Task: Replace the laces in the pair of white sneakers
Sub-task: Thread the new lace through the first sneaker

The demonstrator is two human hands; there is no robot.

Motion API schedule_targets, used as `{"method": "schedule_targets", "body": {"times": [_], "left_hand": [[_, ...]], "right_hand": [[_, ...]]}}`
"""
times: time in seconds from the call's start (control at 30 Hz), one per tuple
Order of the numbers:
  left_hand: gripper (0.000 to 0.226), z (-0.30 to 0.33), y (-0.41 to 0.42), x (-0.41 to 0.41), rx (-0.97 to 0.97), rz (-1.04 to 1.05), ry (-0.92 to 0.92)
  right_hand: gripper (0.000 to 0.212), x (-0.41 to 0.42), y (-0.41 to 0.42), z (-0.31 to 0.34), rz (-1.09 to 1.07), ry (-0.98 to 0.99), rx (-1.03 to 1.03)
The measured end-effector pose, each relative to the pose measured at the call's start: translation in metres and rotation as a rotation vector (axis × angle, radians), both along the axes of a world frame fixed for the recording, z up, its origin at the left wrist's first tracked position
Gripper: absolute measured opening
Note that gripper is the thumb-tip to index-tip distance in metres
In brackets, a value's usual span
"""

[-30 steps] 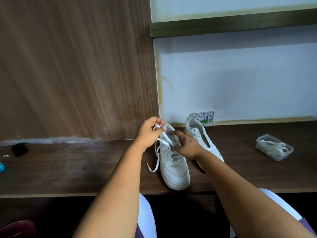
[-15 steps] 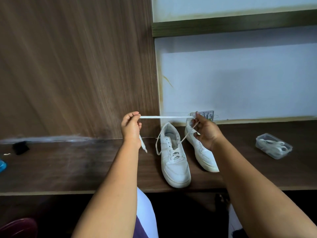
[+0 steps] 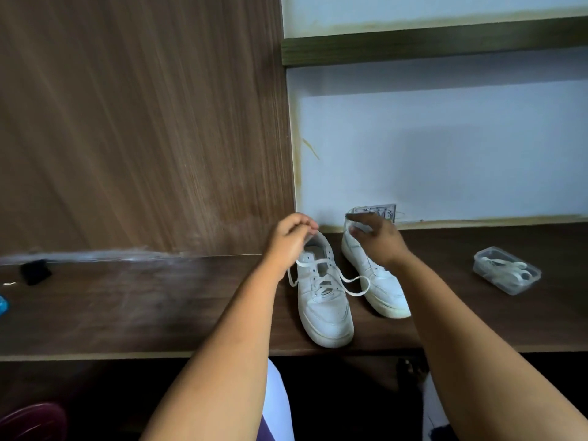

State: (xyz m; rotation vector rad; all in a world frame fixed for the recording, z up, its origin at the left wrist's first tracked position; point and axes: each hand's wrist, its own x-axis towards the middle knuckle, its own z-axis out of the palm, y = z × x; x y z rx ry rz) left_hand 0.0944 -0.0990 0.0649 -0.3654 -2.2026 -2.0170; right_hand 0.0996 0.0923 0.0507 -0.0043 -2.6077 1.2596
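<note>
Sneakers | step: unlacing nearer shoe | left hand pinches lace | right hand loose, empty | next: free remaining eyelets

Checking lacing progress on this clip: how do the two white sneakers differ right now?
The left sneaker has a lace threaded through its eyelets, ends trailing loose; the right sneaker shows no lace of its own. The left sneaker sits nearer the shelf edge, the right one farther back. Both are white low-tops, upright, toes toward the camera.
</note>
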Motion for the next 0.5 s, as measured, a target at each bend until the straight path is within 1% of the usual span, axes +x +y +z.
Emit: {"method": "schedule_targets", "body": {"times": [0.07,0.13,0.17,0.2,0.27,0.3,0.37,0.4,0.43,0.47,0.5], "left_hand": [[0.027,0.006,0.013,0.010,0.042,-0.149,0.015],[0.025,0.011,0.019,0.013,0.099,-0.205,0.044],[0.024,0.012,0.020,0.014,0.131,-0.217,0.053],[0.022,0.013,0.019,0.013,0.142,-0.212,0.065],[0.014,0.010,0.016,0.009,0.114,-0.149,0.096],[0.010,0.008,0.013,0.005,0.090,-0.100,0.101],[0.006,-0.003,0.007,-0.005,0.008,0.022,0.048],[0.005,-0.011,0.003,-0.011,-0.077,0.099,0.005],[0.005,-0.019,-0.001,-0.017,-0.194,0.169,-0.036],[0.007,-0.026,-0.004,-0.020,-0.313,0.226,-0.068],[0.011,-0.031,-0.006,-0.021,-0.397,0.263,-0.093]], "right_hand": [[0.029,0.003,-0.020,0.005,0.267,-0.024,-0.371],[0.024,0.009,-0.032,0.009,0.460,-0.110,-0.660],[0.024,0.014,-0.034,0.014,0.482,-0.136,-0.757],[0.025,0.019,-0.034,0.020,0.468,-0.143,-0.787],[0.024,0.019,-0.027,0.025,0.362,-0.059,-0.728],[0.024,0.016,-0.023,0.027,0.251,0.001,-0.704],[0.024,0.010,-0.011,0.030,-0.048,0.139,-0.679],[0.024,0.008,-0.003,0.030,-0.202,0.241,-0.569],[0.024,0.008,0.004,0.028,-0.305,0.321,-0.371],[0.025,0.009,0.008,0.026,-0.303,0.356,-0.166],[0.025,0.010,0.008,0.024,-0.244,0.342,0.002]]}}
